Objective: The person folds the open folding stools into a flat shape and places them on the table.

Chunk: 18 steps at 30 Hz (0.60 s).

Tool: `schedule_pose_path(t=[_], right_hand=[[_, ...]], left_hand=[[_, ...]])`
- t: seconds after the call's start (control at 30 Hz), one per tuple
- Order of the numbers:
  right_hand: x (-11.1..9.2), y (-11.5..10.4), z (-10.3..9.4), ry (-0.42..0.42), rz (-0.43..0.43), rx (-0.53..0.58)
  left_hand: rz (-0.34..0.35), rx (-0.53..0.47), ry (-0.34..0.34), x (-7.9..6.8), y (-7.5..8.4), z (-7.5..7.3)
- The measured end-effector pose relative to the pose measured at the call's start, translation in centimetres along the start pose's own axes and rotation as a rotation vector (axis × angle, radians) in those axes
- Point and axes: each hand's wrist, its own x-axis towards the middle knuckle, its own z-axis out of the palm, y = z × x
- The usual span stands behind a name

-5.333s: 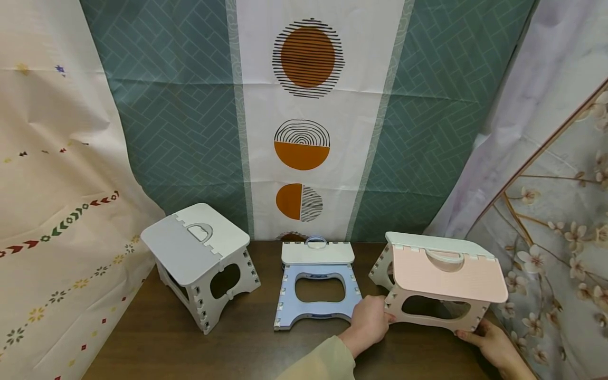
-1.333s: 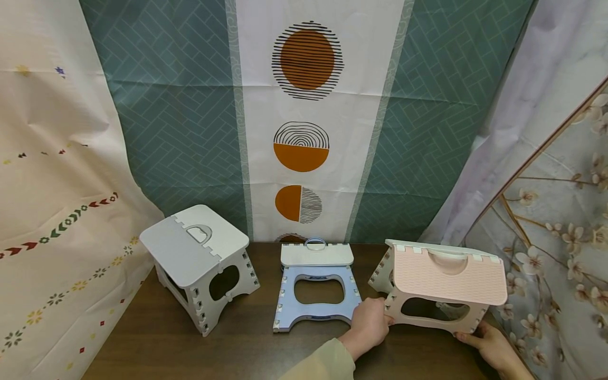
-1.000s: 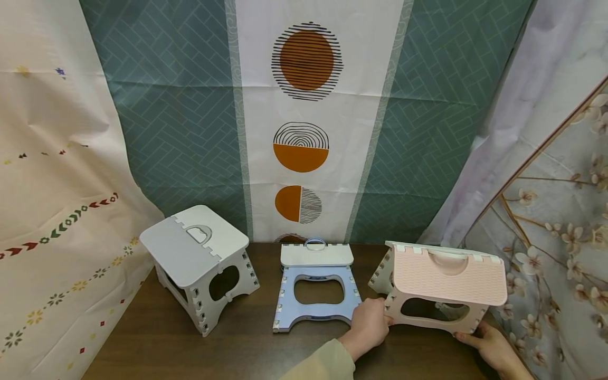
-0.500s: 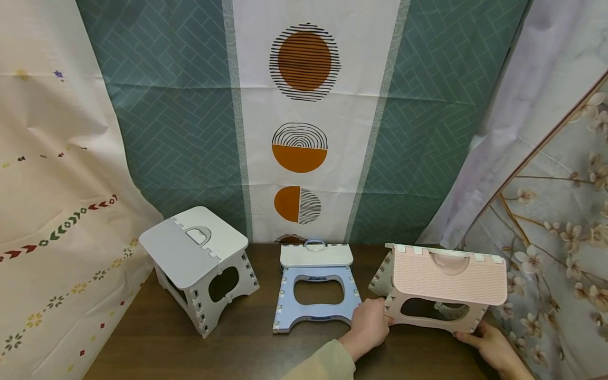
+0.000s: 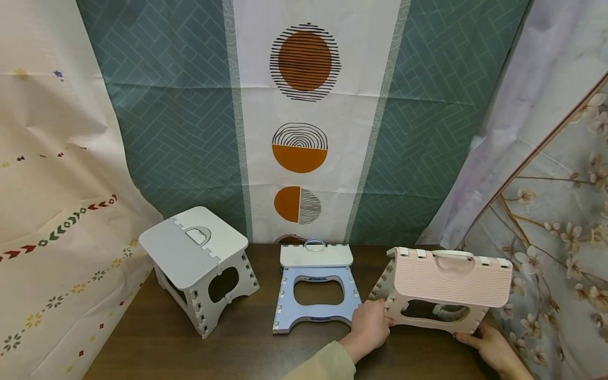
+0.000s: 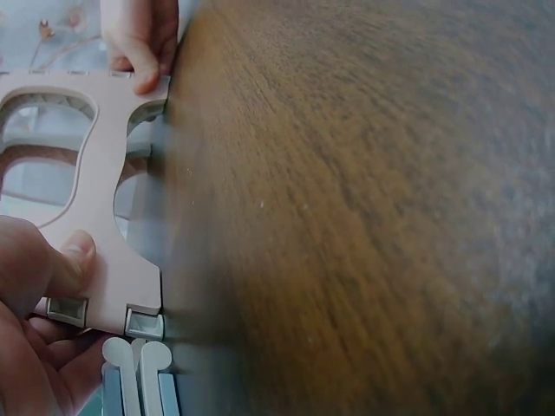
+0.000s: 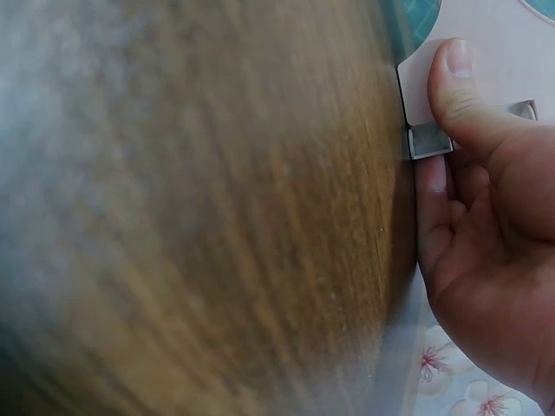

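A pink folding stool [image 5: 451, 282] stands partly folded at the right of the table, its top bent along the middle so the pink half slopes toward me. Its handle [image 5: 453, 254] lies along the upper ridge; the rear half is mostly hidden. My left hand [image 5: 372, 322] pinches the lower left corner of the front leg panel, thumb [image 6: 78, 251] on its face. On the lower right corner, my right hand [image 5: 494, 345] has the same kind of hold, its thumb [image 7: 455, 82] on the panel and fingers behind the edge.
A blue and white folding stool [image 5: 328, 311], partly folded, stands just left of my left hand. Farther left is a grey and white stool [image 5: 182, 253], unfolded. Patterned cloths [image 5: 190, 132] hang behind and at both sides of the brown table [image 5: 228, 348].
The pink stool's top has bent more at its middle: its pale rear half has dropped out of sight and the pink half tilts more steeply. Both hands have kept their places on the leg panel.
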Motion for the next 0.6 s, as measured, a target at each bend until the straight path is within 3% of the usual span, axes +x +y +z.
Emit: schedule_pose_path(t=[0.6], right_hand=[[-0.56, -0.48, 0.32, 0.012, -0.025, -0.016]], left_hand=[[-0.007, -0.109, -0.001, -0.05, -0.12, 0.33]])
